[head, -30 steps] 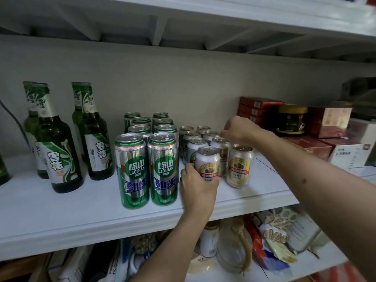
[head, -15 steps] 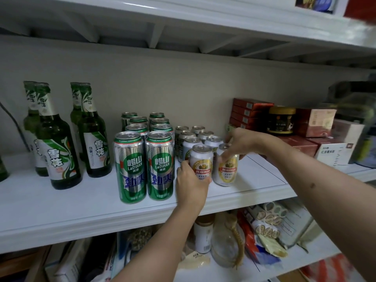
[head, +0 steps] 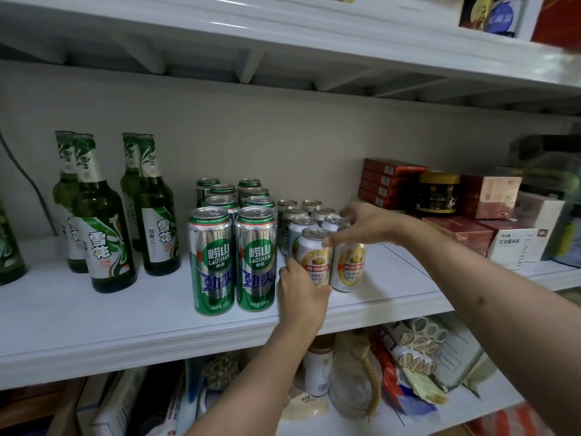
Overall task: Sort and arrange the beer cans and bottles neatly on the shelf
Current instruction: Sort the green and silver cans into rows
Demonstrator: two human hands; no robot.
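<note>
On the white shelf (head: pixel 94 322) the beer stands sorted in groups. At the left are four green glass beer bottles (head: pixel 103 228) in two pairs, upright, their white and green labels facing out. Beside them, toward the middle, the tall green Laoshan cans (head: pixel 232 259) stand in two rows running back toward the wall, the front two touching side by side near the shelf's front edge. Just to the right of these are the short white and gold cans (head: pixel 301 215), also in two rows from front to back. The left hand (head: pixel 301 294) grips the front-left short can (head: pixel 314 256) low on its body, its fingers curled round the base so that the can's bottom is hidden. The front-right short can (head: pixel 349 265) stands touching it, upright on the shelf. The right hand (head: pixel 367 225) reaches over the tops of these two cans, its fingers spread and loosely bent, the thumb lying at the rim of the left one; whether it actually pinches a can I cannot tell. At the far right of the shelf, well apart from the cans, are stacked red boxes (head: pixel 390 180), a dark jar with a gold lid (head: pixel 438 191) and white boxes (head: pixel 515 247). Packets and jars crowd the lower shelf (head: pixel 361 426) beneath.
</note>
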